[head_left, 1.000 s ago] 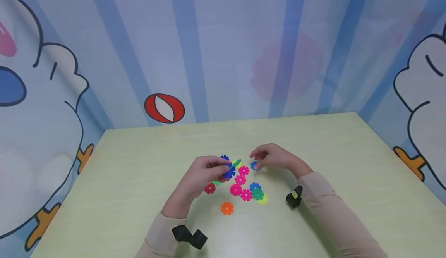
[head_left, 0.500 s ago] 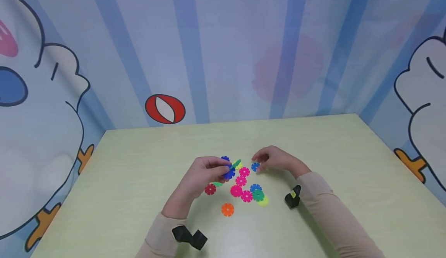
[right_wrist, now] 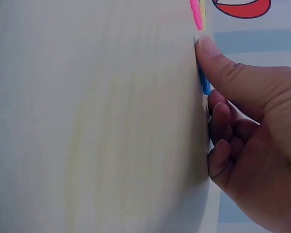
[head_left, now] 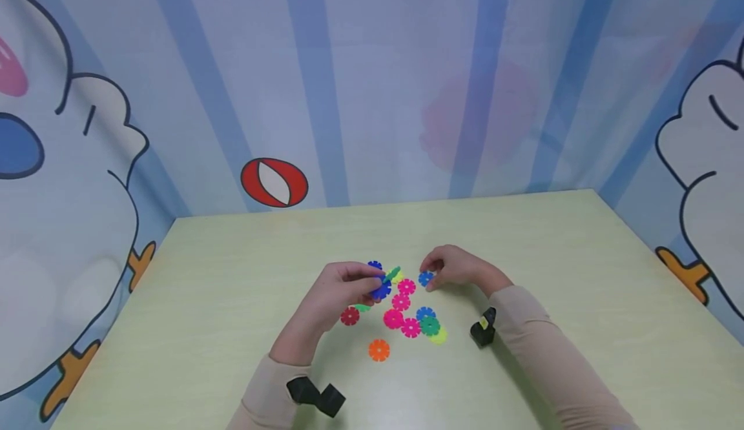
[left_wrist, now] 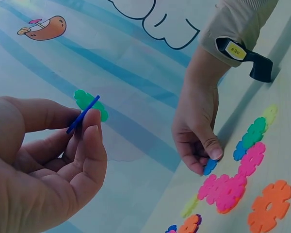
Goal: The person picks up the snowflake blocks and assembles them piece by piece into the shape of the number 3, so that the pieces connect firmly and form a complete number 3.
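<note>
My left hand (head_left: 343,288) pinches a dark blue notched interlocking disc (head_left: 381,289) between thumb and fingers, above the table. A green disc (left_wrist: 82,100) is slotted across the dark blue one at an angle, as the left wrist view shows. To the right, my right hand (head_left: 459,266) is down at the tabletop, thumb and fingers at opposite edges of a lighter blue disc (head_left: 426,279). In the right wrist view the thumb covers part of that blue disc (right_wrist: 203,80), which lies flat against the table. Pink discs (head_left: 401,302) lie between and in front of the hands.
On the pale table (head_left: 261,243) lie an orange disc (head_left: 379,350), a red disc (head_left: 349,316) and a green disc (head_left: 429,326) overlapping blue and yellow ones. A dark blue disc (head_left: 374,265) lies behind the left hand. A printed cloth wall (head_left: 395,94) rises behind the table.
My right hand has come slightly down and its fingers have closed in on the lighter blue disc. The left hand stays in place with the joined blue and green discs.
</note>
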`<state>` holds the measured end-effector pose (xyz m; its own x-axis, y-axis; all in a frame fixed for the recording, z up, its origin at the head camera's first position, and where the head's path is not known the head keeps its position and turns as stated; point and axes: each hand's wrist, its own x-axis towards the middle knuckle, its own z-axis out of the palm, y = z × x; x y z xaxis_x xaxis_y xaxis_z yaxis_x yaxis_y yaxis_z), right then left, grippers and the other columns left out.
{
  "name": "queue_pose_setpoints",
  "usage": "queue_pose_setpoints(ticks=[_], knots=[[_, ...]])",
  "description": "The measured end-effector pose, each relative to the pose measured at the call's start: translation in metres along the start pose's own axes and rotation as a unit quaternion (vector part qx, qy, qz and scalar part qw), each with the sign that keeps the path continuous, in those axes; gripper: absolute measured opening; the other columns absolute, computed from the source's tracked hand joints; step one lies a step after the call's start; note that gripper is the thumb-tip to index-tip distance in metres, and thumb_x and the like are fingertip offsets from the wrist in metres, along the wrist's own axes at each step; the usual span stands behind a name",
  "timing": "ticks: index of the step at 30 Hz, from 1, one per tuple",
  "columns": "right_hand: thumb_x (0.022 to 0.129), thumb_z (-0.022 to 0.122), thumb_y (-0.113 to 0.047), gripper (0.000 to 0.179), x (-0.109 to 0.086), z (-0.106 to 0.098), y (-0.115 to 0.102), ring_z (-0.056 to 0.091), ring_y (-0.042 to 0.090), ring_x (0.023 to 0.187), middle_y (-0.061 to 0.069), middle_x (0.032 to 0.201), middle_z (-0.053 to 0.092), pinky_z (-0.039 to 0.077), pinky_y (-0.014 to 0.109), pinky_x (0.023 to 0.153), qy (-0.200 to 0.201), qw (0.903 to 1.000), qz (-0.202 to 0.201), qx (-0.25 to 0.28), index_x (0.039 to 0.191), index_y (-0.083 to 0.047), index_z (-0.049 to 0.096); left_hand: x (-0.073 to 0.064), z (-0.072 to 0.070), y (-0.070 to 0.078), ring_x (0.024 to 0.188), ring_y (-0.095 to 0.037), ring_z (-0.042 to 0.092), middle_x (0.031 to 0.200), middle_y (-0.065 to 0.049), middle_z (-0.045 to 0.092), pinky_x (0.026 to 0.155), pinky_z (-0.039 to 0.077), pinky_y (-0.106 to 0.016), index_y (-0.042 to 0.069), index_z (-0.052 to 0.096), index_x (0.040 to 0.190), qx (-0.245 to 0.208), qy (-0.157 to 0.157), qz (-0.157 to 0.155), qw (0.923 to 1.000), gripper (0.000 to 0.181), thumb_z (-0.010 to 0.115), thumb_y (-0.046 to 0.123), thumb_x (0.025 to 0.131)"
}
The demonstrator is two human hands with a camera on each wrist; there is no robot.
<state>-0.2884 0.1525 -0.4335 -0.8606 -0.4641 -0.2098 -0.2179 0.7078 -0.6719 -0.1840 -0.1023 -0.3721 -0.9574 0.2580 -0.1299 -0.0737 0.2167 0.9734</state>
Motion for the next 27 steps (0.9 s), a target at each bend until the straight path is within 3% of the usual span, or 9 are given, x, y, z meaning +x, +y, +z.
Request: queue_pose_setpoints(ticks=[14,22,27], knots=[[0.079,0.079,-0.012,0.022,-0.002,-0.003,0.001,0.049,0.019,0.081,0.004,0.084,0.055,0.044,0.031,0.074,0.026,0.9995,-0.019,0.004,0.091,-0.007,0.062,-0.001,0.001,0.000,0.081,-0.017,0.068,0.099,-0.012,0.069,0.082,0.057,-0.037,0.001,0.068,0.112,-0.001,0.003,-0.003,1.0000,0.022,0.064,0.010,0.092],[0.087,0.070,-0.010,0.014,-0.011,-0.005,0.004,0.052,0.016,0.068,0.004,0.079,0.058,0.048,0.028,0.062,0.050,0.9950,-0.015,0.085,0.094,-0.002,0.062,0.000,0.002,0.000,0.081,-0.017,0.068,0.099,-0.012,0.068,0.080,0.057,-0.035,0.001,0.068,0.113,0.001,0.006,-0.007,1.0000,0.023,0.064,0.010,0.092],[0.089,0.069,-0.011,0.016,-0.021,-0.007,-0.003,0.059,0.019,0.070,0.007,0.083,0.062,0.054,0.033,0.067,0.084,0.9894,-0.020,0.116,0.099,-0.002,0.062,0.001,0.002,0.000,0.081,-0.017,0.068,0.099,-0.013,0.068,0.081,0.057,-0.035,0.001,0.068,0.113,0.003,0.006,-0.006,1.0000,0.023,0.064,0.010,0.092]])
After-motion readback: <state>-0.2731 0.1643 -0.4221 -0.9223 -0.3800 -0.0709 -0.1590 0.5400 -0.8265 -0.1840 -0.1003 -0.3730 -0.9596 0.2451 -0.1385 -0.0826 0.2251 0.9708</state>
